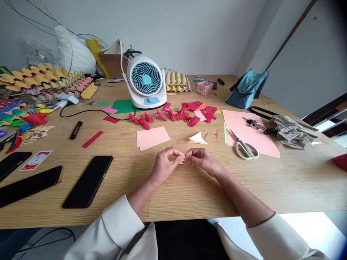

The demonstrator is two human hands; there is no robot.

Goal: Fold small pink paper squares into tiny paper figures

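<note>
Over the table's front middle, my left hand [166, 164] and my right hand [202, 160] meet, each with fingertips pinched. Between them is a small piece of pink paper [181, 162], mostly covered by the fingers, so its shape is unclear. Just beyond my right hand lies a folded cream-pink paper piece [197, 138] with a pointed tip. Pink paper rectangles [154, 138] rest flat past my left hand. Farther back stretches a row of red folded paper pieces [162, 115]. White-handled scissors [245, 147] lie to the right on pink paper sheets [260, 139].
A white fan [146, 83] stands at the back middle. Several phones, one a black phone [88, 181], lie at the left, near a marker [76, 130] and a red paper strip [92, 139]. Keys [254, 123], a grey cloth [292, 131] and a blue bag [248, 89] occupy the right.
</note>
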